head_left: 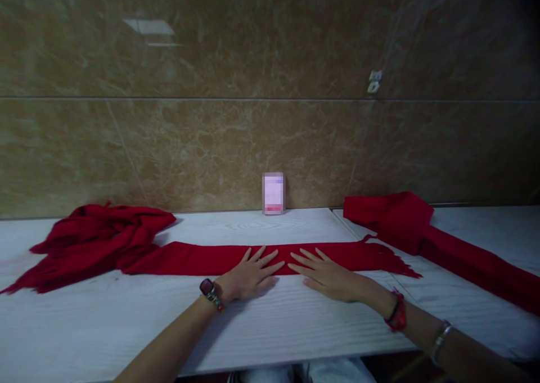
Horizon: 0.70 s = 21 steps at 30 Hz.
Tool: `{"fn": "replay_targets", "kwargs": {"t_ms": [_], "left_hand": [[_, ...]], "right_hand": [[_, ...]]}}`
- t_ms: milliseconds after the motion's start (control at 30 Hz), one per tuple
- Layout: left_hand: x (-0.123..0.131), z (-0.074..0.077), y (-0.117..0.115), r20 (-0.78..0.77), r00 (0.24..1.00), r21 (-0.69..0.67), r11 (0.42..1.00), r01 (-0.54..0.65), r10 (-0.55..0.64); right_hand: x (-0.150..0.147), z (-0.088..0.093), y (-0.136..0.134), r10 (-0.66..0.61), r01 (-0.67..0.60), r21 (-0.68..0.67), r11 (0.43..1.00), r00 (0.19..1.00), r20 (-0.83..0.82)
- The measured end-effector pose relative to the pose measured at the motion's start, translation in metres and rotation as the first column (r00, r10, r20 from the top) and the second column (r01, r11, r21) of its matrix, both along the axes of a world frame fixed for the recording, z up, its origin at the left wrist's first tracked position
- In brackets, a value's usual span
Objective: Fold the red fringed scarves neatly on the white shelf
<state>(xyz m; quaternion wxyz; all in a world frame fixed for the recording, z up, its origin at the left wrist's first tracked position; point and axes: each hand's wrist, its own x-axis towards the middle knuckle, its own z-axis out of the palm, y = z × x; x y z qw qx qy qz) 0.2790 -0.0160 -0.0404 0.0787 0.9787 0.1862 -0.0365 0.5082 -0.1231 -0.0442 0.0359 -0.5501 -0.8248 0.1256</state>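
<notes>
A red fringed scarf (189, 259) lies along the white wood-grain table (316, 332), its middle stretch flat. My left hand (248, 275) rests on that flat stretch with fingers spread, a ring on one finger. Just to the right, my right hand (331, 275) lies on the same cloth, fingers also spread and pointing inward. At the right end the scarf's fringe (396, 259) fans out over the table. Toward the left the cloth runs into a crumpled red heap (105, 237); whether it is all one piece I cannot tell.
Another red cloth (388, 217) lies folded at the right, a long strip of it running off toward the right edge. A phone-like, blurred screen (273, 193) leans on the brown marbled wall (211, 147) behind the table. A socket (374, 82) is on the wall.
</notes>
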Motion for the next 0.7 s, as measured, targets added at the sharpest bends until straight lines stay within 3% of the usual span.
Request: {"fn": "replay_targets", "kwargs": {"t_ms": [200, 367, 533, 633, 700], "left_hand": [[-0.001, -0.007, 0.010, 0.097, 0.963, 0.105, 0.960, -0.261, 0.251], [-0.004, -0.013, 0.013, 0.063, 0.966, 0.090, 0.962, -0.257, 0.252], [-0.006, -0.008, 0.012, 0.050, 0.961, 0.068, 0.959, -0.275, 0.272], [-0.002, -0.003, 0.011, 0.033, 0.959, 0.081, 0.956, -0.283, 0.281], [0.005, -0.002, 0.010, 0.068, 0.959, 0.120, 0.952, -0.283, 0.277]], "right_hand": [[-0.025, -0.003, 0.017, -0.170, 0.167, 0.173, 0.971, 0.985, 0.004], [-0.032, -0.014, 0.028, -0.194, 0.184, 0.160, 0.970, 0.980, 0.052], [0.005, -0.014, 0.012, -0.214, 0.205, 0.117, 0.972, 0.974, 0.077], [0.022, -0.008, 0.007, -0.289, 0.284, 0.081, 0.955, 0.955, 0.063], [0.022, -0.005, 0.011, -0.356, 0.350, 0.129, 0.928, 0.934, 0.020]]}}
